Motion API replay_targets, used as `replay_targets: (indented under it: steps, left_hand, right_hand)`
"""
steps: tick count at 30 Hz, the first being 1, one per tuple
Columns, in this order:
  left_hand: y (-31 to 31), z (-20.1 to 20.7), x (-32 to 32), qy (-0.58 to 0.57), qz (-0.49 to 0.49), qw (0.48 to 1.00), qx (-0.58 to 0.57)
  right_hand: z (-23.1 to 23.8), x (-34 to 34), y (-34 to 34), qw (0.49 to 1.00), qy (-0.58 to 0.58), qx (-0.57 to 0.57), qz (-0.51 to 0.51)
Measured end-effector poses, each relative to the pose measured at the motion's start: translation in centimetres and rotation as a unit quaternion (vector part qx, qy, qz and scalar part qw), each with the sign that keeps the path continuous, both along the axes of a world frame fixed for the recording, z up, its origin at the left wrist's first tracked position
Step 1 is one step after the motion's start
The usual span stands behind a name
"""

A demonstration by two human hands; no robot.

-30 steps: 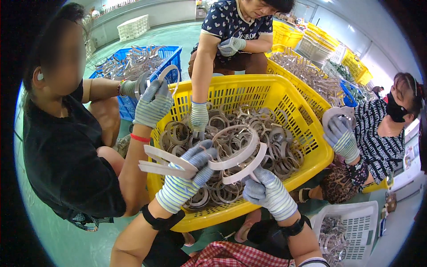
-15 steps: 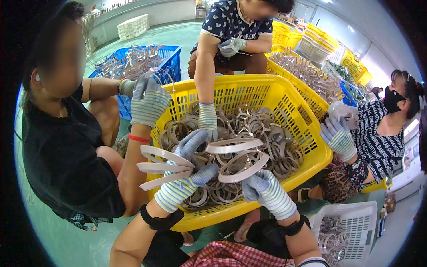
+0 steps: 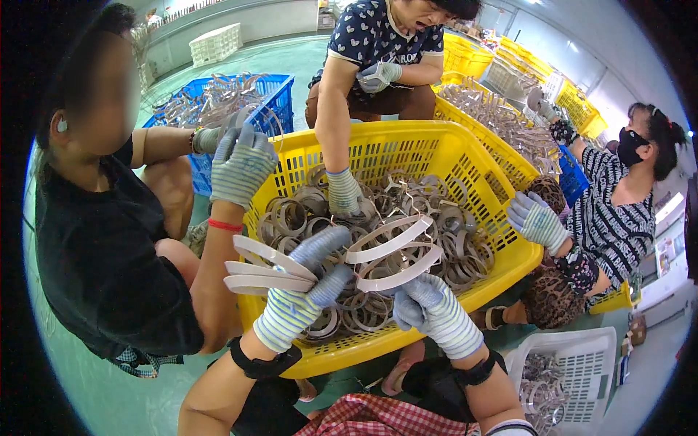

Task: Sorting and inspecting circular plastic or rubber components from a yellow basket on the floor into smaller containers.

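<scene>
Several flat metal hoops are bunched in my left hand, gloved in striped white and grey, and stick out to its left. Its thumb and forefinger reach to the left end of a joined pair of hoops. My right hand, in a matching glove, pinches the lower hoop of that pair from below, near its right side. Both hands are over the near part of a yellow basket, which holds a tangled heap of similar metal rings.
A co-worker's gloved hand is in the heap from the far side. Other people sit left and right, a gloved hand resting on the right rim. A blue crate, another yellow basket and a white crate hold more metal pieces.
The upper hoop of the pair has tilted, its right end rising, and my left fingers have closed in on it. The person at right has swung one arm back toward the far baskets.
</scene>
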State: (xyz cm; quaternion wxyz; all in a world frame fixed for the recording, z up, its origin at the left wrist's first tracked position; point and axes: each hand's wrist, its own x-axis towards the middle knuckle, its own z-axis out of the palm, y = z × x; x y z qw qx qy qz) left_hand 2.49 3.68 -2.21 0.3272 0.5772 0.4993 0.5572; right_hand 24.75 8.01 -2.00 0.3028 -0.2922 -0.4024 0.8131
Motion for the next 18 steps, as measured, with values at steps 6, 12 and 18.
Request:
replay_targets:
  steps: [6,12,18]
  left_hand:
    - [-0.7,-0.6,-0.1,-0.032,-0.211,0.974,-0.075]
    - [-2.8,-1.1,3.3,0.155,-0.391,0.904,-0.076]
    - [-1.9,-1.9,4.6,0.221,-0.287,0.931,0.055]
  right_hand:
    - [-0.6,0.5,-0.3,0.986,-0.02,0.111,-0.12]
    - [-0.1,1.3,-2.9,0.974,-0.114,0.188,-0.052]
    - [-3.2,2.5,-2.0,0.871,-0.222,0.437,-0.024]
